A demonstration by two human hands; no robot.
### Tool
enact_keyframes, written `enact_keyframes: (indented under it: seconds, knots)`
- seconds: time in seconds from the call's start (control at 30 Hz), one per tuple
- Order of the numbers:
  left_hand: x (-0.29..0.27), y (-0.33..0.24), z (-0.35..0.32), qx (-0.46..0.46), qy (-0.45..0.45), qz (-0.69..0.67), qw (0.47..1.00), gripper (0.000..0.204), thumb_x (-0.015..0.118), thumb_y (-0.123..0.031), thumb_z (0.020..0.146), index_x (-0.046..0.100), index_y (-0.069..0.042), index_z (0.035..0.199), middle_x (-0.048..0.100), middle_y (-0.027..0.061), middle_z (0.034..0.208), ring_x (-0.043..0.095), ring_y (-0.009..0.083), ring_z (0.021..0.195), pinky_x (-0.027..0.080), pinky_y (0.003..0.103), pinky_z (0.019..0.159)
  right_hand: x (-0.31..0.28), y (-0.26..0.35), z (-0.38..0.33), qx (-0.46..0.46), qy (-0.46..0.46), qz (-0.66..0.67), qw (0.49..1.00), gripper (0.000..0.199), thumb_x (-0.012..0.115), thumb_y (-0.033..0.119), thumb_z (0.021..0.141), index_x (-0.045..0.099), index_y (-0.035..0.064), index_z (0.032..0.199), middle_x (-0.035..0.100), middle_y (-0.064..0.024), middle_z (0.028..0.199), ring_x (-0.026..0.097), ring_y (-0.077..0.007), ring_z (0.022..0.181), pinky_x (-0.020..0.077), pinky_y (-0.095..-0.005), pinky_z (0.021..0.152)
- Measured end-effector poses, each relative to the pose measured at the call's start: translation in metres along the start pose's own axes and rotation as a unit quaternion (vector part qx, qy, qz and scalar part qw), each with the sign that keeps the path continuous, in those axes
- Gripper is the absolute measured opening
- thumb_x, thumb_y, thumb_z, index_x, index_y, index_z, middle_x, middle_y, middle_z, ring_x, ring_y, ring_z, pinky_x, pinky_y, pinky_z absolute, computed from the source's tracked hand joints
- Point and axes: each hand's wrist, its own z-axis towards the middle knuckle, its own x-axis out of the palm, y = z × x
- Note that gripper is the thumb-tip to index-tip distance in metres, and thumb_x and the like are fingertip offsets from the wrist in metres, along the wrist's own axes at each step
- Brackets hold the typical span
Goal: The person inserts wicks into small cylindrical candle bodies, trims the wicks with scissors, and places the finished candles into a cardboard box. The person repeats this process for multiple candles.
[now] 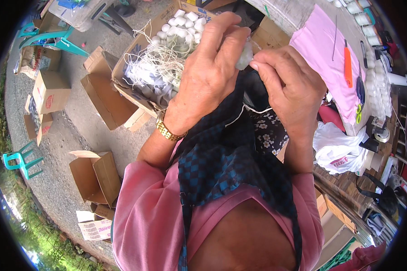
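By the left hand, a small pale piece is held close at the fingertips, and the fingers are bent around it. The piece is thus found between the two hands, above the lap. By the right hand, a narrow pinch is made: the thumb and the forefinger are brought together at the edge of the piece. Whether a thread is gripped there cannot be told, because the spot is small and partly covered. At the left wrist a gold watch is worn.

Behind the left hand, a cardboard box is placed, filled with white pieces, over which loose strings are tangled. A checked apron is worn over a pink shirt.

To the right, the table is partly covered by a pink cloth; on it an orange tool and a thin rod are laid. Near the table's edge a white bag is seen. On the ground to the left, an open carton and, farther away, a teal chair are seen.
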Motion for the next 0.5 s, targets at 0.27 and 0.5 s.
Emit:
enact_keyframes:
  seconds: [0.27,0.5]
  knots:
    - [0.0060,0.0008,-0.0010,0.021,-0.026,0.033,0.999,0.033,0.059,0.006,0.074,0.058,0.002,0.107,0.050,0.0145,0.115,0.062,0.0298,0.090,0.054,0.034,0.072,0.0040,-0.0021,-0.0061,-0.038,0.016,-0.092,0.995,0.019,0.066,0.001,0.076,0.056,0.0050,0.091,0.053,-0.0076,0.082,0.059,-0.0256,0.072,0.0486,-0.0348,0.058]
    - [0.0078,-0.0032,-0.0024,0.009,-0.016,0.036,0.999,0.033,0.059,0.006,0.074,0.058,0.003,0.107,0.051,0.0146,0.115,0.062,0.0298,0.089,0.054,0.034,0.071,0.0000,-0.0003,-0.0074,-0.034,0.033,-0.125,0.991,0.014,0.066,0.004,0.077,0.055,0.0055,0.085,0.054,-0.0073,0.080,0.060,-0.0244,0.070,0.0481,-0.0341,0.057]
